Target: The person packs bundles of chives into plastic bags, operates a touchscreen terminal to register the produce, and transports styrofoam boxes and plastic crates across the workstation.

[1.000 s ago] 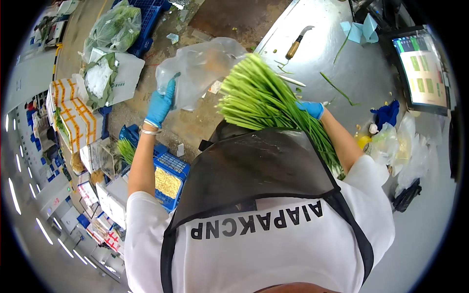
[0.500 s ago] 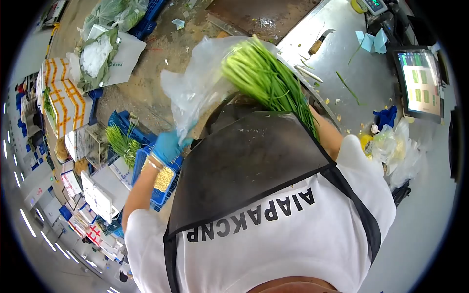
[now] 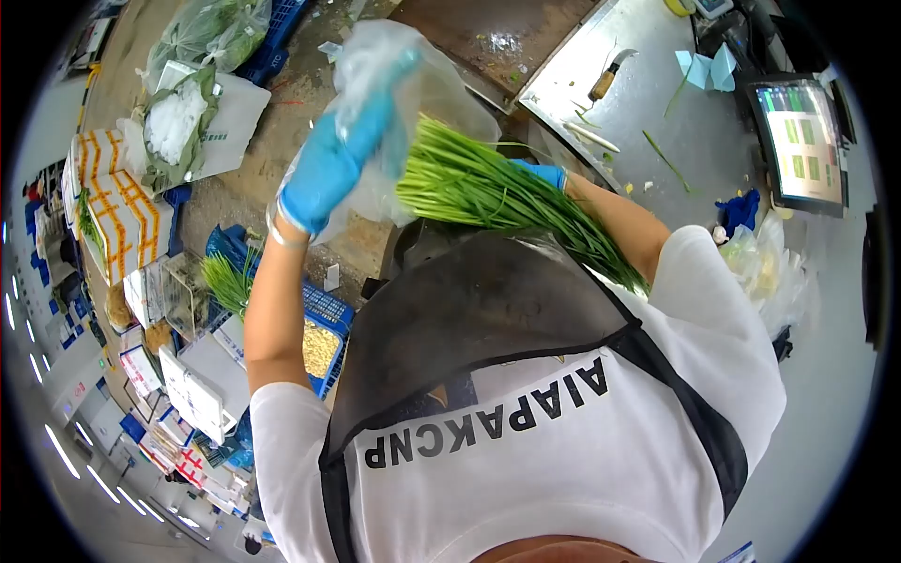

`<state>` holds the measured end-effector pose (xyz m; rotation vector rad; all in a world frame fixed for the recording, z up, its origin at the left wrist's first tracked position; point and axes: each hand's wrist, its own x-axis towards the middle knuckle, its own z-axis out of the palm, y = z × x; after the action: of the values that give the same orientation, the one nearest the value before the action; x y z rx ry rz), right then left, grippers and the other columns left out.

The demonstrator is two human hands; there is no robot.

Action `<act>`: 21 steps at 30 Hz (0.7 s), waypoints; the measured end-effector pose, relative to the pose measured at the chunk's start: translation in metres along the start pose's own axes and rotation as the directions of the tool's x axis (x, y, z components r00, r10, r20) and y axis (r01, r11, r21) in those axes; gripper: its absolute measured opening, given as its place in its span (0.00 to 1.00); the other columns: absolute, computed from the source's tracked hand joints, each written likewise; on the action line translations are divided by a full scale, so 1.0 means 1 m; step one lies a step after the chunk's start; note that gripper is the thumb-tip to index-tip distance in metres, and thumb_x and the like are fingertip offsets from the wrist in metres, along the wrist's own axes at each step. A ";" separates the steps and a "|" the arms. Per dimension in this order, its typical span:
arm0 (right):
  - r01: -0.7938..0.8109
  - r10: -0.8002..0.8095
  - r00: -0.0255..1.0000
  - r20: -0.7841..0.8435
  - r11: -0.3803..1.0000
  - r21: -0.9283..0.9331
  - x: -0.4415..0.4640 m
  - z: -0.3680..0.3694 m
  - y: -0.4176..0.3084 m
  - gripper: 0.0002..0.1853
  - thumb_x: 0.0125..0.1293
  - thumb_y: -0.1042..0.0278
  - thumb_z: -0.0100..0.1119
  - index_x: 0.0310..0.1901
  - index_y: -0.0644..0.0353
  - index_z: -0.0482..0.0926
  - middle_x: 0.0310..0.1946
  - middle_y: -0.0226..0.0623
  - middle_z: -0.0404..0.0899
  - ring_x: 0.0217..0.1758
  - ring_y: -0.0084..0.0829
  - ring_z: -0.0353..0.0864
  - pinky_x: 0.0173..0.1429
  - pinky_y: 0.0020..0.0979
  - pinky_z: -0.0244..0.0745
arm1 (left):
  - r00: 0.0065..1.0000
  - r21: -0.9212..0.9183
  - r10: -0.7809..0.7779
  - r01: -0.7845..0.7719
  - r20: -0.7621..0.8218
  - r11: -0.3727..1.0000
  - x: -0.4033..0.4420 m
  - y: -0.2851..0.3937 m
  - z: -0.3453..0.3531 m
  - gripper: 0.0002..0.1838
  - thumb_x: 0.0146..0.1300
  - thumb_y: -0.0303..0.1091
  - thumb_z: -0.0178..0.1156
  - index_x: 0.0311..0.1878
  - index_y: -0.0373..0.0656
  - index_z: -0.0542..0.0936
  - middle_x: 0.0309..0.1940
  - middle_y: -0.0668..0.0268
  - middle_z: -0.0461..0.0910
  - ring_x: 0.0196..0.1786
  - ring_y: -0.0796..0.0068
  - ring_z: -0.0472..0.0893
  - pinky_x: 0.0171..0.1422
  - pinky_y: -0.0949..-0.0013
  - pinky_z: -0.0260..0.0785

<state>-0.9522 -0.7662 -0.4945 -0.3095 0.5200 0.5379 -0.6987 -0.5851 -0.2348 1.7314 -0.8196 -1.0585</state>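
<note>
My left hand point(image 3: 328, 174), in a blue glove, is raised at the left of the bunch and grips a clear plastic bag point(image 3: 446, 89); its fingertips are blurred behind the film. The bag's near side meets the cut ends of a thick bunch of garlic chives point(image 3: 488, 183). Lying across the front of my apron, the chives point their dark leaf tips toward my right forearm. My right hand point(image 3: 542, 174), also gloved in blue, is closed around the far side of the bunch, mostly hidden by the leaves.
A steel table point(image 3: 648, 103) carries a wooden-handled sickle knife point(image 3: 605, 83) and stray leaves. At the right stand a screen point(image 3: 798, 145) and some crumpled plastic bags point(image 3: 760, 272). Lower left is a blue crate point(image 3: 328, 324) of pale yellow bits, beside more chives point(image 3: 228, 284).
My left hand has risen from beside the crate, lifting the plastic bag up and spreading it near the chives. The bunch has tilted flatter and shifted slightly left, and my right glove now shows.
</note>
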 end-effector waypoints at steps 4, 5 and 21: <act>0.028 -0.028 0.999 0.020 0.999 0.024 0.010 0.011 0.006 0.24 0.72 0.55 0.52 0.66 0.57 0.69 0.61 0.37 0.75 0.58 0.29 0.77 0.59 0.31 0.75 | 0.983 0.230 0.016 -0.058 0.182 0.971 -0.052 -0.013 -0.005 0.15 0.70 0.42 0.57 0.41 0.37 0.80 0.23 0.63 0.75 0.27 0.79 0.71 0.34 0.70 0.68; 0.027 -0.028 0.999 0.031 0.999 0.026 0.015 0.016 0.009 0.25 0.72 0.55 0.52 0.66 0.57 0.69 0.61 0.37 0.75 0.58 0.30 0.77 0.59 0.31 0.75 | 0.983 0.246 -0.028 -0.018 0.183 0.969 -0.069 -0.032 -0.006 0.14 0.70 0.41 0.57 0.42 0.38 0.80 0.21 0.61 0.73 0.25 0.79 0.71 0.33 0.68 0.68; 0.281 -0.282 0.954 -0.103 0.959 -0.024 0.082 0.048 -0.013 0.25 0.72 0.56 0.51 0.67 0.57 0.67 0.62 0.39 0.73 0.63 0.34 0.72 0.64 0.35 0.71 | 0.958 0.667 0.172 -0.284 0.230 0.689 -0.035 -0.097 0.088 0.21 0.64 0.50 0.58 0.51 0.43 0.78 0.34 0.53 0.82 0.32 0.53 0.82 0.31 0.57 0.74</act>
<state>-0.8658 -0.7239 -0.4974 -0.4154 0.5643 0.2477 -0.7857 -0.5512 -0.3327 2.0900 -1.6544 -0.7461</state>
